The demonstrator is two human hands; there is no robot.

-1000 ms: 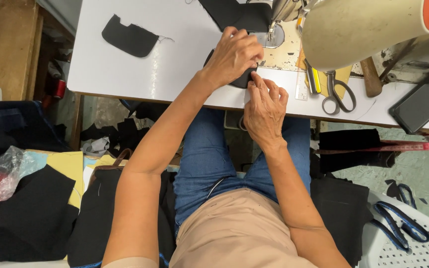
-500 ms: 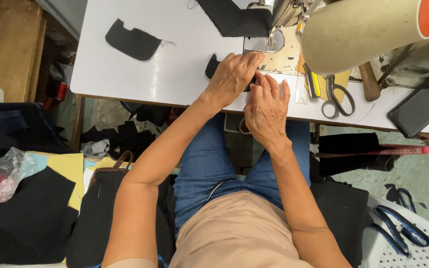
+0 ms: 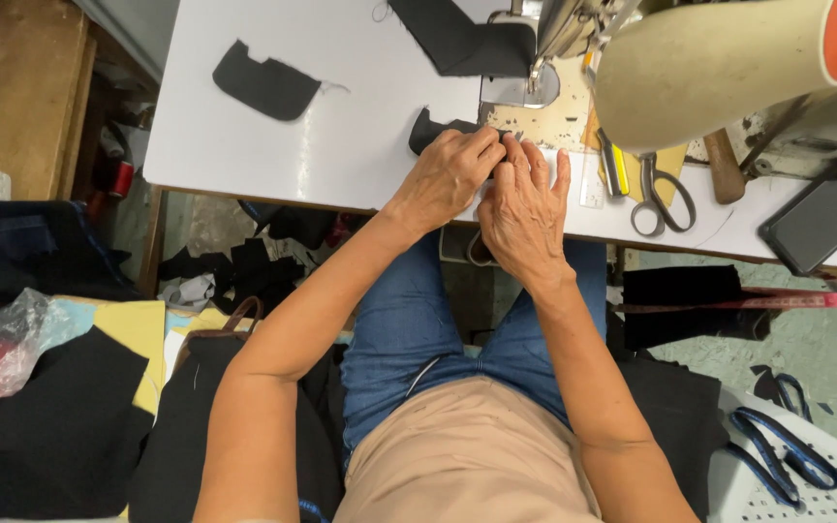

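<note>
At the near edge of the white desk (image 3: 341, 145), I see my left hand (image 3: 448, 174) and right hand (image 3: 525, 208) pressed close together, pinching a small black cloth piece (image 3: 428, 128) flat, likely to keep it steady beside the sewing machine (image 3: 709, 68). My fingers hide most of it. Scissors (image 3: 661, 194) lie just right; another black piece (image 3: 263, 82) sits well apart.

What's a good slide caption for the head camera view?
Both hands, left hand and right hand, press a small black fabric piece on the white table beside scissors.
</note>
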